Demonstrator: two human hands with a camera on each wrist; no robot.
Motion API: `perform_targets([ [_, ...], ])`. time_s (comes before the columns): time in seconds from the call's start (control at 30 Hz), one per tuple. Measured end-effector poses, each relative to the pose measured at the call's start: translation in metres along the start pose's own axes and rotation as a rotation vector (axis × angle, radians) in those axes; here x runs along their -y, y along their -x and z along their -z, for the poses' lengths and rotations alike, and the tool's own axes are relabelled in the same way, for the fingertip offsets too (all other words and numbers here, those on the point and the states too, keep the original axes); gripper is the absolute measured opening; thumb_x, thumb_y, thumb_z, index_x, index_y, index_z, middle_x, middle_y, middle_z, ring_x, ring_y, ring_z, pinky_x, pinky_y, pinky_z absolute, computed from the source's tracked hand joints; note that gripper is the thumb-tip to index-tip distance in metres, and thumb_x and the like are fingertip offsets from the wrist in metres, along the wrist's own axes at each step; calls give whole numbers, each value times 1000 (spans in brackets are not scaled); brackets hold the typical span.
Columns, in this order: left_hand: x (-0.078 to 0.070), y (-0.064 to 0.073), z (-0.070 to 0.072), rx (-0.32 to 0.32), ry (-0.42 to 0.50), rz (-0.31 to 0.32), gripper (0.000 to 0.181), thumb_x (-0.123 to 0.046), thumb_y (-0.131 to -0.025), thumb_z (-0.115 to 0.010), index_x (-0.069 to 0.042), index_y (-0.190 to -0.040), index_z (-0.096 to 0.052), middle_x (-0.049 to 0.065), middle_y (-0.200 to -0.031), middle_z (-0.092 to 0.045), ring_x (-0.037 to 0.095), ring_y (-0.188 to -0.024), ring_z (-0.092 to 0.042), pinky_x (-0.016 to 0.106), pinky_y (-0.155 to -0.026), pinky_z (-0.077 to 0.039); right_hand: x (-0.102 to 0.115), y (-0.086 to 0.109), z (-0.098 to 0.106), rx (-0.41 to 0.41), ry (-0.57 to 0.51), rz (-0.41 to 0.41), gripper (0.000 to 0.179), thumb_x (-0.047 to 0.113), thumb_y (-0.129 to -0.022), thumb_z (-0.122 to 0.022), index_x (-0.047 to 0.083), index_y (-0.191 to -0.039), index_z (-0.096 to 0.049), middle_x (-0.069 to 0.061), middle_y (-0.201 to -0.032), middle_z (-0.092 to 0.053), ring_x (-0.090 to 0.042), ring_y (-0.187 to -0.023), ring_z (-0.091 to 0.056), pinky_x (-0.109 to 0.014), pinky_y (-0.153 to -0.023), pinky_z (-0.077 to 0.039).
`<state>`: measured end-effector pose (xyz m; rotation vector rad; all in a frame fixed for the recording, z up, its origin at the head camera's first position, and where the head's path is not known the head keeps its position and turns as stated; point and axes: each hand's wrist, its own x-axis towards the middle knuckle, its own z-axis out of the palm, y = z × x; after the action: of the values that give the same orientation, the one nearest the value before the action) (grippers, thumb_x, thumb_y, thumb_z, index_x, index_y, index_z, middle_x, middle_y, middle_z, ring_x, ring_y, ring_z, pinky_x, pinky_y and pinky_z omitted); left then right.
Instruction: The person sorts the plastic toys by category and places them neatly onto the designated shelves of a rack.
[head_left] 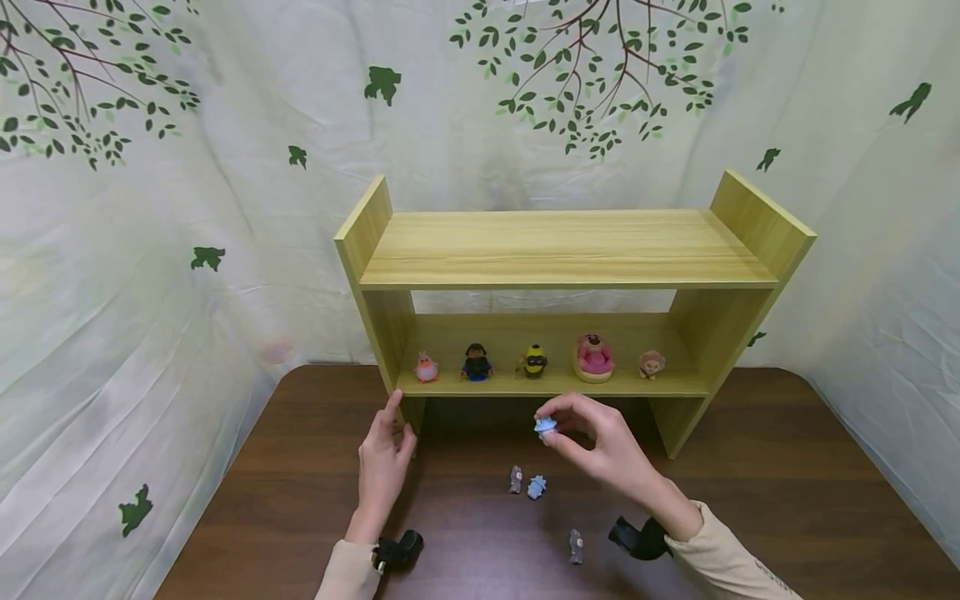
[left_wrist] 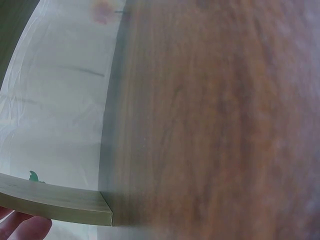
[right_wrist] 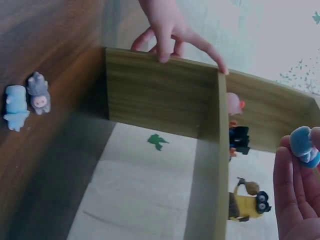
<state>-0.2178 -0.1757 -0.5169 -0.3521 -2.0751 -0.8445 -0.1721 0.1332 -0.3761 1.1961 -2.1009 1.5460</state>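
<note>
My right hand pinches a small light-blue figurine between thumb and fingertips, in front of the wooden shelf. In the right wrist view the same blue figurine shows at the right edge. My left hand holds the front edge of the shelf's left side panel, its index finger stretched to the middle board's corner. Lying on the table below are another blue figurine, a grey figurine beside it, and a second grey figurine nearer me.
Along the middle board stand a pink bird-like figure, a dark-clothed figure, a yellow minion, a pink bear and a small pinkish figure. The shelf stands on a dark wooden table before a leaf-printed curtain.
</note>
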Motion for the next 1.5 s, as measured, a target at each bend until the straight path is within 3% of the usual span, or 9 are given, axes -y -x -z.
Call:
perform_targets([
  [0.23, 0, 0, 0, -8, 4, -6, 78, 17, -77, -61, -20, -142, -38, 9, -80, -49, 24, -69, -60, 38, -56, -54, -14, -3, 2, 1, 3, 4, 31, -14, -80, -66, 2, -107, -61, -11, -101, -64, -20, -83, -65, -31, -73, -54],
  [0.63, 1, 0, 0, -3, 4, -1, 78, 16, -78, -60, -20, -143, -38, 11, -79, -48, 27, -64, -56, 40, -54, -54, -7, -19, 2, -4, -32, 43, 31, -14, -80, -67, -1, -107, -61, -13, -100, -63, -26, -81, -64, -31, -74, -53],
  [0.83, 1, 1, -1, -5, 1, -1, 77, 16, -78, -60, -20, -143, -38, 10, -79, -49, 27, -64, -58, 40, -54, -54, -1, -26, 4, -2, -35, 19, 29, -11, -83, -65, 3, -107, -61, -8, -100, -63, -21, -84, -63, -31, -76, -53],
  [1.5, 2, 1, 0, 1, 0, 1, 78, 15, -78, -61, -21, -143, -37, 10, -81, -49, 28, -67, -60, 40, -55, -54, 17, -66, 8, -16, -7, 158, 27, -12, -82, -65, 0, -106, -61, -11, -101, -63, -19, -85, -62, -32, -77, -52],
])
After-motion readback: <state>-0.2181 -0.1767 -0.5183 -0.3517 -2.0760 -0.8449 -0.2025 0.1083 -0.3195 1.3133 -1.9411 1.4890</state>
